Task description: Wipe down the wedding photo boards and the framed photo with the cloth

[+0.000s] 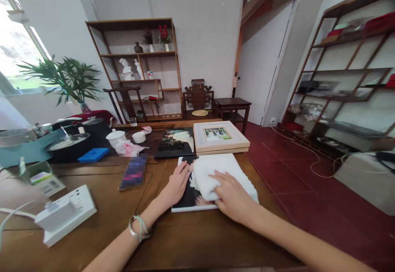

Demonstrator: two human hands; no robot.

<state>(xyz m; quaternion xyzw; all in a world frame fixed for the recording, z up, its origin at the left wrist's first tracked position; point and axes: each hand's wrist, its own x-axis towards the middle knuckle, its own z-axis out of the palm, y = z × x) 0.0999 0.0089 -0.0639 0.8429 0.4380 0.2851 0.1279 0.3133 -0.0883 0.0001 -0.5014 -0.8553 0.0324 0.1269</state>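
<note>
A photo panel (182, 200) with a dark picture and white edges lies flat on the wooden table. Across its right part is spread a folded white towel (228, 167), which hides much of the picture. My right hand (230, 194) is on the towel, fingers bent over its near side and the index finger pointing left; it grips the cloth against the panel. My left hand (177, 185), with a bracelet at the wrist, lies on the panel's left edge, its fingers stretched out flat. The fingertips point away from me.
Behind the panel sit a dark photo panel (175, 142) and a stack of pale wooden frames (220, 136). A power strip (70, 214), an opened small box (43, 177), a blue box (93, 154), white cups and dark pots occupy the table's left. Red floor tiles (296, 181) begin past its right edge.
</note>
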